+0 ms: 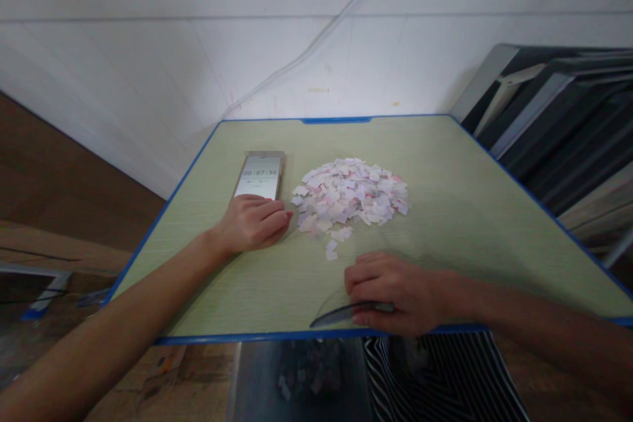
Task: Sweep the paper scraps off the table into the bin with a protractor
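A heap of small white and pinkish paper scraps (351, 191) lies in the middle of the table, with a few loose scraps in front of it. My left hand (260, 221) rests left of the heap with its fingers curled in. It covers the lower end of a phone (260, 177) whose timer reads 00:07:56. Whether anything is between its fingers is hidden. Near the front edge, my right hand (388, 290) is closed around a slim, dark, pointed tool (333, 316). The tool's tip points left; its exact kind does not show clearly.
The pale green table (435, 158) has a blue rim and stands against a white wall (277, 53). Dark flat panels (568, 112) lean at the right. Below the front edge is a dark container (301, 382) with scraps, beside black-and-white striped fabric (445, 376).
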Demonstrator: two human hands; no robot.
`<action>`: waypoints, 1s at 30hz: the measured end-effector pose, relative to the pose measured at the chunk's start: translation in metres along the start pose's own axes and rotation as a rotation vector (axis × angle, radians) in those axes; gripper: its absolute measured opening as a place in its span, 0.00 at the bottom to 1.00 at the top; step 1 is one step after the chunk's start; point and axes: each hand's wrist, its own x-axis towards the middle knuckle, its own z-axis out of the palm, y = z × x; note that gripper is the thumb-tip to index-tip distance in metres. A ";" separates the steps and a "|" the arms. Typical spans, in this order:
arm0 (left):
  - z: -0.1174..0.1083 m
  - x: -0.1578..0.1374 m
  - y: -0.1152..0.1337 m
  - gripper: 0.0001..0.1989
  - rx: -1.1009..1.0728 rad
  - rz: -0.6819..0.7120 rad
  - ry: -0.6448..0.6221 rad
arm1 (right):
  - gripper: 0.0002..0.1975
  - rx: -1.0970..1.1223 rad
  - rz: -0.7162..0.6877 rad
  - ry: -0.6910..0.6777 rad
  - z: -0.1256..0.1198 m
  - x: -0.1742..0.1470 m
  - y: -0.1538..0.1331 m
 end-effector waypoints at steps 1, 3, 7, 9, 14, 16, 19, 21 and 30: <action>0.000 0.000 0.000 0.17 0.000 0.001 0.003 | 0.12 0.001 0.017 0.042 -0.003 -0.002 0.004; 0.000 0.000 0.000 0.18 -0.001 0.003 0.005 | 0.10 0.002 0.048 0.147 -0.011 -0.006 0.013; 0.000 0.001 0.001 0.18 -0.001 0.009 0.006 | 0.09 -0.095 0.037 0.247 -0.028 -0.014 0.029; 0.000 0.002 0.001 0.18 0.001 0.011 0.006 | 0.09 -0.146 0.051 0.195 -0.034 -0.015 0.031; -0.001 0.002 0.002 0.17 0.001 0.017 -0.005 | 0.07 -0.148 0.065 0.046 -0.038 -0.015 0.027; -0.001 0.002 0.002 0.17 -0.004 0.019 0.005 | 0.06 -0.148 0.060 0.110 -0.036 -0.015 0.028; -0.001 0.002 0.002 0.17 -0.009 0.016 0.010 | 0.06 -0.226 0.068 0.161 -0.035 -0.015 0.031; 0.000 0.002 0.002 0.17 -0.011 0.012 0.008 | 0.07 -0.244 0.060 0.108 -0.037 -0.015 0.031; 0.002 0.000 0.001 0.17 -0.017 0.017 0.003 | 0.08 -0.363 0.085 0.069 -0.044 -0.018 0.030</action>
